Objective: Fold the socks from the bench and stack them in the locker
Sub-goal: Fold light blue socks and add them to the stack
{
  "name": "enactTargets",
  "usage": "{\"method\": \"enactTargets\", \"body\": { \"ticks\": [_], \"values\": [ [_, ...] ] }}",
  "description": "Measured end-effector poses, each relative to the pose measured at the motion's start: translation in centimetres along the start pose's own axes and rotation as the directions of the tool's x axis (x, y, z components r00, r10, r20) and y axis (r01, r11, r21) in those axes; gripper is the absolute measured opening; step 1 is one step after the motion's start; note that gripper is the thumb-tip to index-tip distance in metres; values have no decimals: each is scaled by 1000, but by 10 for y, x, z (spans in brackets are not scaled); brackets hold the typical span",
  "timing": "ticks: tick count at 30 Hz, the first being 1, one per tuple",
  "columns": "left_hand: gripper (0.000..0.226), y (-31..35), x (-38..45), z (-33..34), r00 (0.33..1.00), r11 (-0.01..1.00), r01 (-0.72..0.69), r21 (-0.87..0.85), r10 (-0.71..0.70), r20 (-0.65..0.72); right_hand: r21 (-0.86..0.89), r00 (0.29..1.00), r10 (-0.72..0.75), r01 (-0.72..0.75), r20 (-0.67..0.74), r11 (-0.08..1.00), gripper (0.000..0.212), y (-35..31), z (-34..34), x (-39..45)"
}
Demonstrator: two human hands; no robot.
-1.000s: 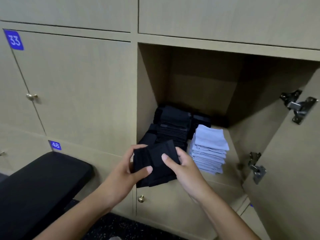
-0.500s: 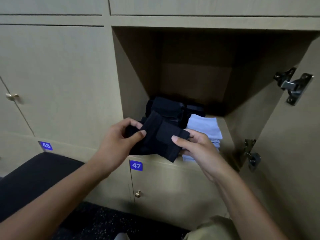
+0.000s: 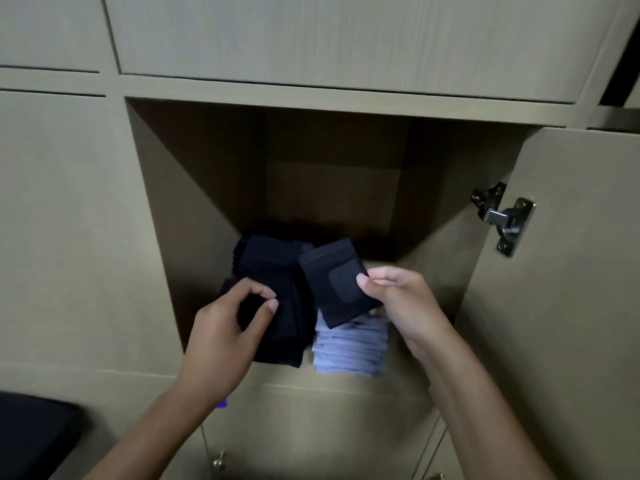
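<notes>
- Since a second ago, both hands are advancing into the locker [image 3: 194, 216].
- Right hand [image 3: 398, 299] is pinching the folded black sock [image 3: 334, 282] above the pale stack [image 3: 349, 348].
- Left hand [image 3: 225, 327] is hovering, fingers curled, gripping nothing, over the black stack [image 3: 273, 271] leftward.
- No writing is reading legibly.

Head camera looks forward-down, close into the open locker [image 3: 207, 188], perhaps slightly blurred.

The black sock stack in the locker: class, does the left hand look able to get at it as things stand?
Probably yes. The left hand is already at the front of the black sock stack, the locker door stands open, and nothing lies between them.
</notes>
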State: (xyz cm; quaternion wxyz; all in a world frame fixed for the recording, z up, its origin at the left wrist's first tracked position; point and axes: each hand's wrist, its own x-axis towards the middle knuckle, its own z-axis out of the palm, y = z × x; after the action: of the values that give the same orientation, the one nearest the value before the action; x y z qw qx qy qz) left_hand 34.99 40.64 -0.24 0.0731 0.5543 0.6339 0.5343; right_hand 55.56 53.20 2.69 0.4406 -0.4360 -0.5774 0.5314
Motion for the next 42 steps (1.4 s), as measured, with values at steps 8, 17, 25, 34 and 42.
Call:
{"method": "enactTargets", "body": {
  "ticks": [8,17,25,34,42],
  "values": [
    [4,-10,13,19,991,993,-120,7,119,63,275,946,189,-115,-262,954,25,-19,-5,113],
    [9,-17,20,18,992,993,-109,-50,111,59,222,928,343,-307,-148,925,18,-2,14,181],
    [20,-21,25,14,995,992,-59,-112,67,68,239,898,439,-420,-30,875,8,12,19,202],
    [19,-16,26,15,996,990,-36,-139,47,77,181,890,455,-444,-23,878,6,24,18,216],
    [18,-14,25,17,995,987,-12,-159,27,92,-386,918,293,-381,-269,840,25,33,20,224]
  ]
}}
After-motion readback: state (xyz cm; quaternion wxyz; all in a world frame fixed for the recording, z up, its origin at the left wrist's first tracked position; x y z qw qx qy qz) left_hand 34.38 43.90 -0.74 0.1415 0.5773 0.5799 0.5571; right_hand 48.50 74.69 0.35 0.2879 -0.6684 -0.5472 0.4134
